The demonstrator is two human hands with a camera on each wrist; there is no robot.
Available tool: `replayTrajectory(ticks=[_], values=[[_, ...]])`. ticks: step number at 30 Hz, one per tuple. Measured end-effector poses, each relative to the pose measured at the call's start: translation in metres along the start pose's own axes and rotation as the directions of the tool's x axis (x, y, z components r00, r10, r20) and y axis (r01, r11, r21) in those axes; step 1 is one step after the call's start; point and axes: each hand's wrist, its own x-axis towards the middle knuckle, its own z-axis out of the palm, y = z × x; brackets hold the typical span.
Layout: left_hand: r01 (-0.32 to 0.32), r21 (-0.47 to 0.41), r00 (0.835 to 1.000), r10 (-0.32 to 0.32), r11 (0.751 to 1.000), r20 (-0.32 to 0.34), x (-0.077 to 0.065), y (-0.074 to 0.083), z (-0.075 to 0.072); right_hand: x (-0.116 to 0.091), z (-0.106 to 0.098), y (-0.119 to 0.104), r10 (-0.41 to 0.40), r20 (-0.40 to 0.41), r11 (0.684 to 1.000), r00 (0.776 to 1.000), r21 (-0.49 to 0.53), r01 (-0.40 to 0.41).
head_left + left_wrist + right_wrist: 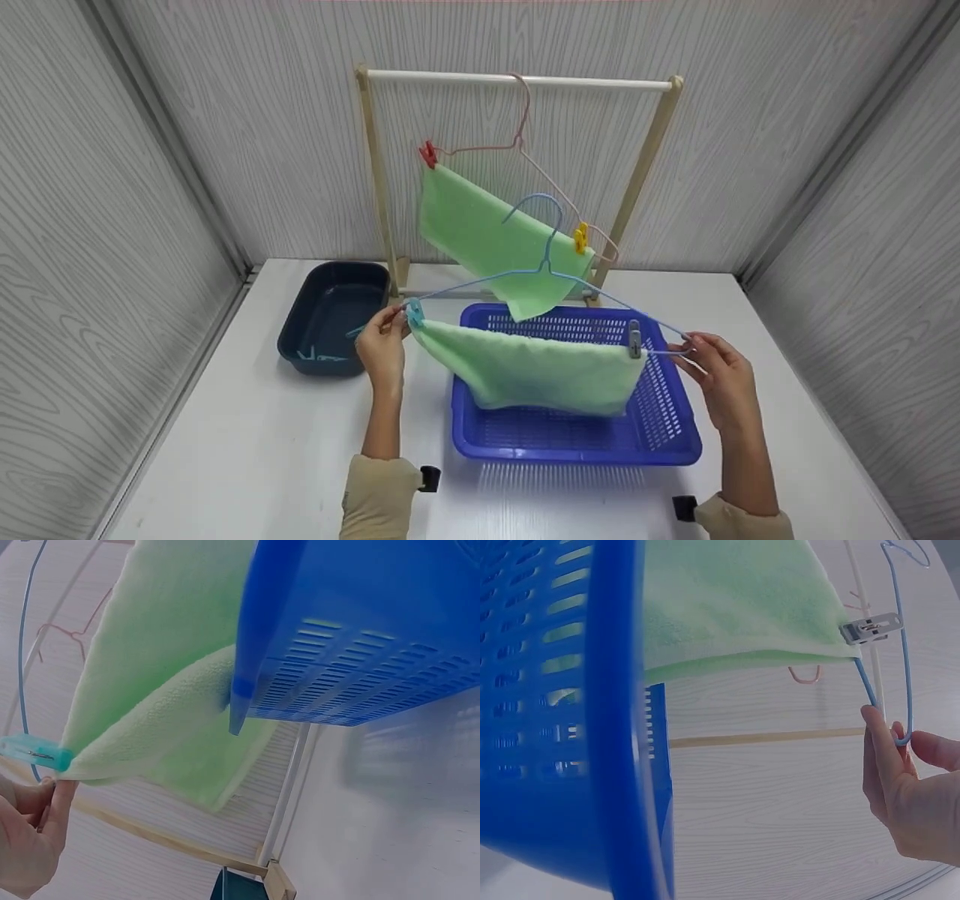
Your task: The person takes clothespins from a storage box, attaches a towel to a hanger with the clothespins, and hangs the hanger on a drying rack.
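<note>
I hold a blue wire hanger level above the blue basket. My left hand pinches its left end by a light-blue clip. My right hand pinches its right end. A green towel hangs from the hanger, fastened by the light-blue clip and a grey clip. The grey clip bites the towel's corner. The towel's lower edge droops into the basket.
A wooden rack stands behind, with a pink hanger carrying another green towel held by a red clip and a yellow clip. A dark tray with clips sits left on the white table.
</note>
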Motion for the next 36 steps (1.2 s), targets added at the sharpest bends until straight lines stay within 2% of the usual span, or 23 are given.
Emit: replayTrajectory(ticks=[5, 9, 12, 15, 19, 23, 27, 31, 34, 36], values=[[-0.027, -0.053, 1.000, 0.027, 0.998, 0.006, 0.009, 0.006, 0.006, 0.002, 0.009, -0.004, -0.072, -0.024, 0.994, 0.997, 0.084, 0.074], [-0.038, -0.114, 0.999, 0.041, 0.993, 0.025, 0.020, 0.014, 0.014, 0.008, 0.019, -0.014, -0.131, -0.079, 0.984, 0.988, 0.111, 0.140], [-0.003, -0.172, 0.999, 0.012, 0.985, 0.052, 0.028, 0.021, 0.020, 0.015, 0.027, -0.023, -0.152, -0.114, 0.978, 0.982, 0.123, 0.166], [0.065, -0.238, 0.993, -0.040, 0.969, 0.109, 0.039, 0.028, 0.026, 0.022, 0.035, -0.031, -0.152, -0.116, 0.976, 0.981, 0.138, 0.168], [0.144, -0.249, 0.973, -0.091, 0.958, 0.212, 0.056, 0.039, 0.035, 0.035, 0.043, -0.042, -0.152, -0.076, 0.972, 0.986, 0.167, 0.162], [0.209, -0.217, 0.937, -0.132, 0.954, 0.323, 0.075, 0.049, 0.040, 0.046, 0.051, -0.055, -0.172, -0.033, 0.965, 0.985, 0.195, 0.175], [0.242, -0.218, 0.903, -0.137, 0.946, 0.407, 0.092, 0.057, 0.042, 0.058, 0.060, -0.068, -0.199, 0.006, 0.952, 0.980, 0.238, 0.192], [0.251, -0.275, 0.890, -0.110, 0.928, 0.442, 0.108, 0.063, 0.045, 0.072, 0.070, -0.078, -0.226, 0.034, 0.939, 0.974, 0.275, 0.208], [0.267, -0.330, 0.883, -0.093, 0.906, 0.460, 0.117, 0.065, 0.046, 0.082, 0.079, -0.082, -0.228, 0.056, 0.935, 0.972, 0.292, 0.202], [0.270, -0.332, 0.878, -0.089, 0.904, 0.471, 0.122, 0.066, 0.047, 0.088, 0.084, -0.083, -0.215, 0.062, 0.935, 0.975, 0.303, 0.187]])
